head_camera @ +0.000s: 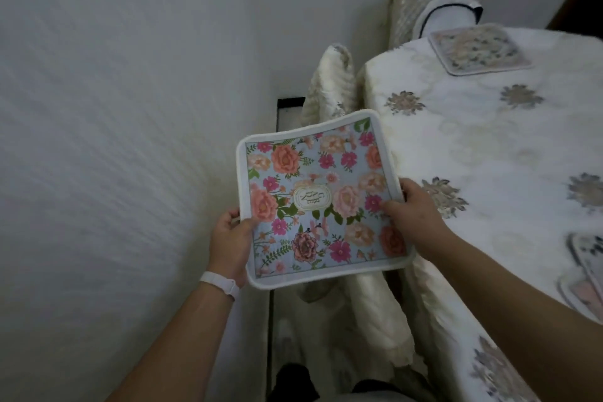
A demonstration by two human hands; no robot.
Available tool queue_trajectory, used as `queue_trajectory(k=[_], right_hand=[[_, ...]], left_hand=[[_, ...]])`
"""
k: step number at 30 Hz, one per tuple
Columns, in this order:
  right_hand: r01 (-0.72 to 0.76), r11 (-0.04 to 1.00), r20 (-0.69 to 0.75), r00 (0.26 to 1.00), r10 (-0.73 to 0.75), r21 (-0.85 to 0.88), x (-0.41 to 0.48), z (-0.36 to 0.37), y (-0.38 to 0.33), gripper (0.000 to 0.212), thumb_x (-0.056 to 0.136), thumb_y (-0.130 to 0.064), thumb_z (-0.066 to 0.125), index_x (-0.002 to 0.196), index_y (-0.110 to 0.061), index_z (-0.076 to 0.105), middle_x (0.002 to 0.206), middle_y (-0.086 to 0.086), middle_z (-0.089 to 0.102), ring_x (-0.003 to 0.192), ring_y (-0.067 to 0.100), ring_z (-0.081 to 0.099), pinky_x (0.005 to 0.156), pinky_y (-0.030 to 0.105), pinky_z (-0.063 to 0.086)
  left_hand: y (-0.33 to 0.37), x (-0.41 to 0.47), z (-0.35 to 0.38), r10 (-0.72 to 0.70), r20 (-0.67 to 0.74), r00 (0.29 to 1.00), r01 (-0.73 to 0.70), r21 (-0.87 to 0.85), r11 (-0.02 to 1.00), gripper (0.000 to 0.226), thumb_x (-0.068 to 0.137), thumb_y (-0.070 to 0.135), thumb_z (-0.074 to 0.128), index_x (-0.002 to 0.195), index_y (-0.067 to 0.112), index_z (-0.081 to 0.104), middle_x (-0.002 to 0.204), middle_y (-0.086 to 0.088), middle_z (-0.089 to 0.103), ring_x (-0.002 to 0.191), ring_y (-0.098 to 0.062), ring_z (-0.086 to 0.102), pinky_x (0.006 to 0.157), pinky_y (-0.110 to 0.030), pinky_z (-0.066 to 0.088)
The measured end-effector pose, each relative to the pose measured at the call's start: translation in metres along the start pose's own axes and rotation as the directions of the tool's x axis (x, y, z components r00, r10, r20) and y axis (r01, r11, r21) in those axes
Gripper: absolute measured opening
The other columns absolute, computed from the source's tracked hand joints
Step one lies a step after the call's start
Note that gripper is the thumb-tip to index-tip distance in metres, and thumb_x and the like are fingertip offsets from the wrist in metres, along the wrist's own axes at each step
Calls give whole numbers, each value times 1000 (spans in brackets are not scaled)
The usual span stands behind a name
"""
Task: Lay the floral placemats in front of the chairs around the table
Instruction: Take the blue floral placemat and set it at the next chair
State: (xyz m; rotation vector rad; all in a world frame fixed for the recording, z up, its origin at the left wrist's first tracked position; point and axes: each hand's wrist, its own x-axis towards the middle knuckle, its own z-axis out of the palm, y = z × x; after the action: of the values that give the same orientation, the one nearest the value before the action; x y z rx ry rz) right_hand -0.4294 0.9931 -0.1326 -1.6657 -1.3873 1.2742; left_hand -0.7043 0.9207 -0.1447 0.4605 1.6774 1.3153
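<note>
Left hand (230, 238) and right hand (414, 209), arms stretched forward, pinch opposite edges of a floral placemat (321, 199), thumbs on top. It is held face-up in the air over a covered chair (329, 81), just beside the table (489, 157). The oval centre label, sideways, seems to read "GARDEN".

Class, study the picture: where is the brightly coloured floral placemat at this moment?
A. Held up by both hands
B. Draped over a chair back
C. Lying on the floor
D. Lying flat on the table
A: the left hand grips one side edge of the placemat and the right hand the other, so it is not laid on the table.
</note>
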Motion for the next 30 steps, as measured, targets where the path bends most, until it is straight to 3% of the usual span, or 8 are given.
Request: queue_trajectory(k=[2, 8, 14, 17, 21, 26, 30], right_hand=[[-54, 998, -84, 995, 55, 18, 9, -8, 3, 19, 88, -14, 63, 106, -20, 58, 95, -2, 68, 80, 13, 69, 59, 26, 54], [-148, 986, -323, 932, 164, 76, 44, -10, -5, 11, 90, -22, 61, 99, -22, 56, 94, -1, 69, 80, 18, 70, 69, 41, 62], [-179, 982, -515, 838, 181, 53, 65, 0, -26, 11, 91, -26, 59, 98, -23, 51, 91, -3, 65, 79, 13, 68, 65, 36, 61], [-206, 975, -578, 787, 214, 80, 71, -7, -30, 9, 93, -23, 58, 98, -23, 51, 91, -5, 64, 79, 12, 66, 63, 32, 59], [-214, 965, -639, 723, 262, 153, 78, -24, -27, 9, 94, -21, 58, 98, -24, 51, 91, -5, 64, 77, 9, 66, 56, 23, 53], [-240, 949, -641, 700, 314, 203, 96, -28, -13, 9, 93, -18, 56, 95, -25, 51, 92, -4, 64, 80, 14, 66, 64, 33, 58], [-235, 942, -609, 719, 334, 239, 114, -32, -4, 9, 93, -19, 56, 100, -22, 51, 93, -2, 65, 81, 15, 66, 64, 34, 58]], left_hand=[[11, 25, 21, -34, 85, 996, 33, 11, 999, 19, 86, 4, 62, 104, 9, 58, 96, -22, 71, 83, -40, 70, 75, -57, 57], [49, 125, 81, -98, 365, 926, 88, 44, 995, 18, 87, 2, 59, 102, 9, 52, 105, -25, 66, 89, -41, 67, 81, -62, 54], [77, 199, 144, -200, 571, 796, 142, 145, 979, 11, 89, 1, 57, 93, 11, 53, 94, -19, 68, 71, -31, 71, 58, -44, 60], [82, 220, 179, -238, 635, 735, 139, 202, 969, 16, 88, 2, 58, 100, 8, 52, 102, -25, 66, 78, -36, 69, 65, -48, 60], [85, 227, 219, -277, 682, 677, 158, 234, 959, 14, 88, 0, 57, 99, 8, 54, 94, -22, 70, 79, -38, 69, 70, -53, 59], [80, 233, 247, -241, 658, 713, 58, 287, 956, 13, 88, 1, 60, 95, 9, 54, 100, -26, 66, 86, -40, 66, 81, -59, 54], [84, 236, 256, -201, 634, 746, -8, 311, 951, 12, 88, 0, 58, 92, 10, 54, 91, -21, 68, 73, -33, 69, 71, -50, 58]])
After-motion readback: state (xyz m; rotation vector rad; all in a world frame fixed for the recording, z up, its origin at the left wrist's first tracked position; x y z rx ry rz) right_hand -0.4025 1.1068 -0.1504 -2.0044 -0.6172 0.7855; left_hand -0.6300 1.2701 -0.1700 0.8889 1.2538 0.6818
